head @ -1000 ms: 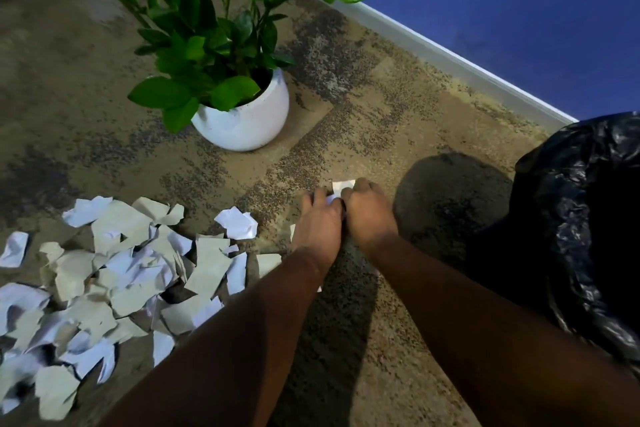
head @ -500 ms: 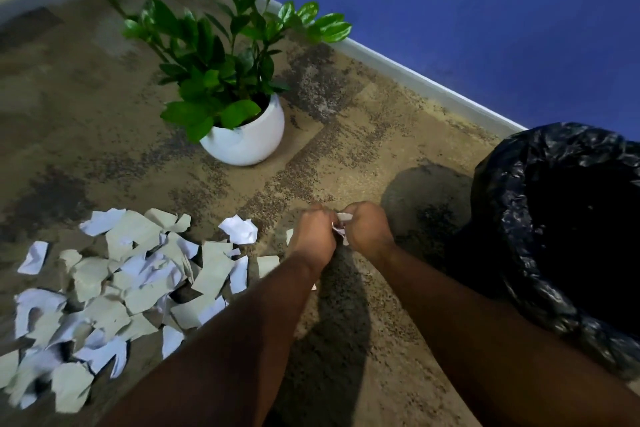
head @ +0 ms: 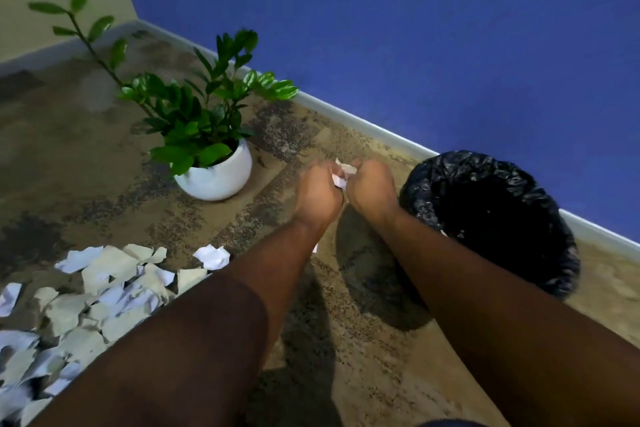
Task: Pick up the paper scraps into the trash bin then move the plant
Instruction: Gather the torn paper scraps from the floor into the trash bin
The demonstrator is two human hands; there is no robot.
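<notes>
Presently, from my remote station, I observed both hands raised above the carpet (head: 363, 333), held side by side and touching. The left hand (head: 317, 192) and the right hand (head: 370, 189) were each curled closed, and together they clamped a small wad of paper scraps (head: 342, 175) between them; white edges protruded at the top of the joint. The hands were positioned between the plant and the bin, just beside the bin's near rim.

The trash bin (head: 491, 218), lined with a black bag, stood on the floor near the blue wall (head: 415, 28) at right, its mouth open upward. The plant (head: 194, 114), in a round white pot (head: 218, 177), stood upright on the carpet to the left of the hands, apart from them. The remaining scrap pile (head: 86, 298) lay scattered at lower left, partly hidden behind the left forearm.
</notes>
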